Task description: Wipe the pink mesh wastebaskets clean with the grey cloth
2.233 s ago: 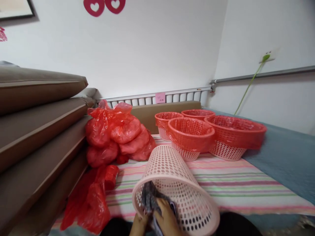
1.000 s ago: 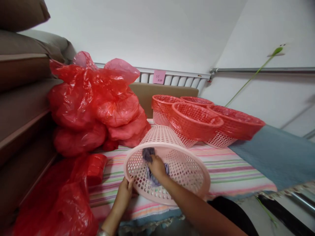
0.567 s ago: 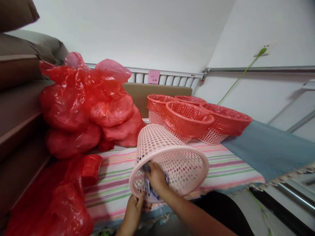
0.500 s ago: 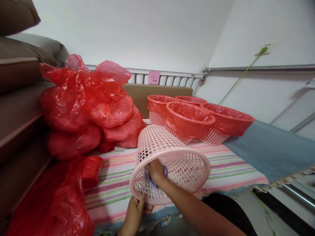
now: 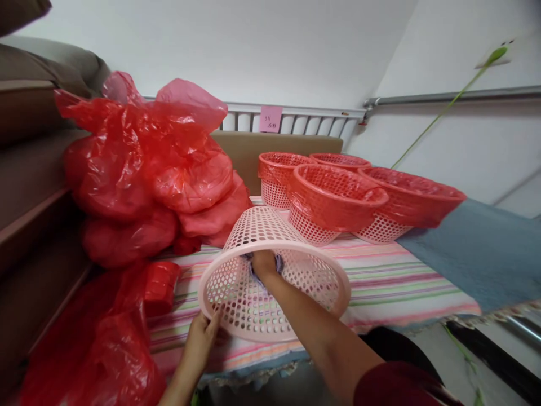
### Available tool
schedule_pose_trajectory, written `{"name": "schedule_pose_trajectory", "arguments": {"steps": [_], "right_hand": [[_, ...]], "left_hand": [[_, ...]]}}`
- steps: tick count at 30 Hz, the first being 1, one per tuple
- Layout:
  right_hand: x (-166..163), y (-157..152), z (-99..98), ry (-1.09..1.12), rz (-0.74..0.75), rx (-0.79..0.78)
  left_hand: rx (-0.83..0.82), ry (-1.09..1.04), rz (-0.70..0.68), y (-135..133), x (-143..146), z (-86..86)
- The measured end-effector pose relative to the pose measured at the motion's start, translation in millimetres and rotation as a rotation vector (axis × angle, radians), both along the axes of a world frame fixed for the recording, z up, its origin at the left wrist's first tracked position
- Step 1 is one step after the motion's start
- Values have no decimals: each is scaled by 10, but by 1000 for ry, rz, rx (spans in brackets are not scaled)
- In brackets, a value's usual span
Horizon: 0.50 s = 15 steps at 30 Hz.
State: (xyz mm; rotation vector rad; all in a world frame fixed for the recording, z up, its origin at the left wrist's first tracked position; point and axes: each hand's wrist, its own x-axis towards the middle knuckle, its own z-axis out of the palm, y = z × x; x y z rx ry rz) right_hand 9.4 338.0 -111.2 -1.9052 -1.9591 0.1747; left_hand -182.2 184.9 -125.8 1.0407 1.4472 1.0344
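Observation:
A pale pink perforated basket [image 5: 262, 225] lies on its side on the striped bedsheet [image 5: 380, 282], its mouth turned toward me. My left hand [image 5: 203, 332] grips its lower left rim from outside. My right hand [image 5: 264, 265] reaches deep inside the basket and is closed on a grey-purple cloth [image 5: 276, 262], pressed against the inner wall near the top. Most of the cloth is hidden behind the hand.
Red plastic bags [image 5: 147, 169] pile up at the left, with more red plastic [image 5: 97, 349] in front. Several red-lined baskets [image 5: 338, 197] stand behind. Brown cushions [image 5: 25, 169] stack at far left. A blue blanket [image 5: 486, 254] lies at right.
The basket's mouth has swung more toward me and lower. My right hand with the cloth has moved up and deeper inside. My left hand slid along the lower rim to the left.

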Motion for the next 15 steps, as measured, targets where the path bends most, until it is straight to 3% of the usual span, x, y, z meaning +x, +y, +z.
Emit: {"name": "schedule_pose_trajectory", "arguments": {"steps": [4, 11, 13, 15], "right_hand": [[-91, -368, 38, -69, 38, -54], [-50, -1725, -105, -24, 245, -105], [71, -1882, -115, 9, 215, -142], [169, -1837, -90, 8, 160, -141]], "left_hand": [[-18, -97, -7, 5, 24, -100], [-54, -236, -24, -195, 298, -294], [-59, -273, -70, -315, 483, -345], [-47, -280, -91, -404, 647, -377]]}}
